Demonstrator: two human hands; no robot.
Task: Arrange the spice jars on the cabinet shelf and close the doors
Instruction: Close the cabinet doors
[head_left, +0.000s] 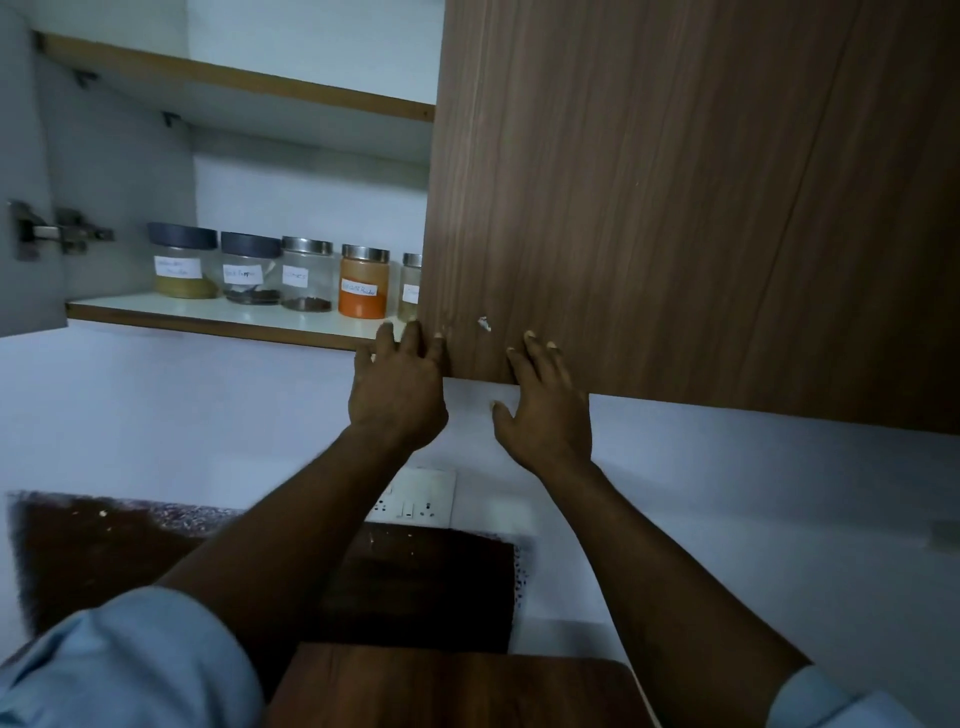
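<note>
Head view: upright spice jars (306, 283), left-to-right row

Dim, bluish indoor light; soft focus, wide-angle bending and darkening at edges.

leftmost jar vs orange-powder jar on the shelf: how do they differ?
The leftmost jar has a dark lid; the orange-powder jar a shiny metal one. The leftmost jar holds a low layer of yellowish powder; the orange-powder jar is nearly full. The leftmost jar looks wider. Both stand upright, lidded, white-labelled.
</note>
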